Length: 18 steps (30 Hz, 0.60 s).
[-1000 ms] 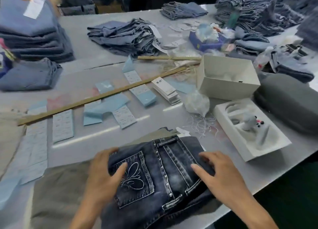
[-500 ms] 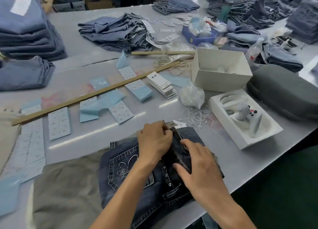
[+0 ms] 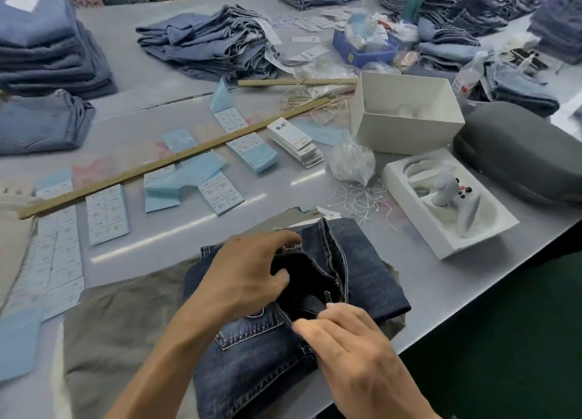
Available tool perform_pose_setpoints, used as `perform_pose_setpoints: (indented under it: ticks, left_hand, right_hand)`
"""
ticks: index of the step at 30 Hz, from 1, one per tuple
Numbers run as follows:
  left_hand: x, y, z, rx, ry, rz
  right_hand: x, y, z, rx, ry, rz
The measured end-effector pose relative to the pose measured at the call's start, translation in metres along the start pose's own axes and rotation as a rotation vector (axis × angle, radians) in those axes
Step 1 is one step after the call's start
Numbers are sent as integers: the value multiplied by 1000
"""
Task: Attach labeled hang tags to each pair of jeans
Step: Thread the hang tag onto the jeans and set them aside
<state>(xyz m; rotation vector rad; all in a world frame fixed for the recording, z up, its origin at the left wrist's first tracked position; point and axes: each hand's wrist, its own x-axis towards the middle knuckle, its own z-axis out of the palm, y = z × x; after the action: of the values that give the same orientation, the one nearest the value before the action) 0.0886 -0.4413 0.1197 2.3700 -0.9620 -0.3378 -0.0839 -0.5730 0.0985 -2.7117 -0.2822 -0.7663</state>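
Jeans (image 3: 362, 261) now folded open at waistband, both hands' grip shifted inward

Grey worktable (image 3: 151, 242) gleams under overhead light.

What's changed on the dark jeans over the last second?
Both hands went from lying flat on the dark jeans to working the waistband: the left hand now grips and folds it open, and the right hand pinches its near edge. The hang tag stack and strings lie untouched.
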Motion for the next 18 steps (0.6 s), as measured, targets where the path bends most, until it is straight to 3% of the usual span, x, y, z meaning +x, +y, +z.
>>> perform_pose_setpoints:
  ticks: [3,7,14,18]
  left_hand:
    - [3,-3,-5,77,-88,-44]
    - [8,-6,-13,3,-229,-11]
    - [5,-13,-37,-303,-231,-19]
    - [-10,-19,-34,-102,-253,6]
  right_hand:
    - [-5,-9,-8,43,-6,45]
    - [-6,-16,-16,31,-23,74]
    - [4,-31,-15,8,-39,58]
    - [3,-39,-4,-36,-105,52]
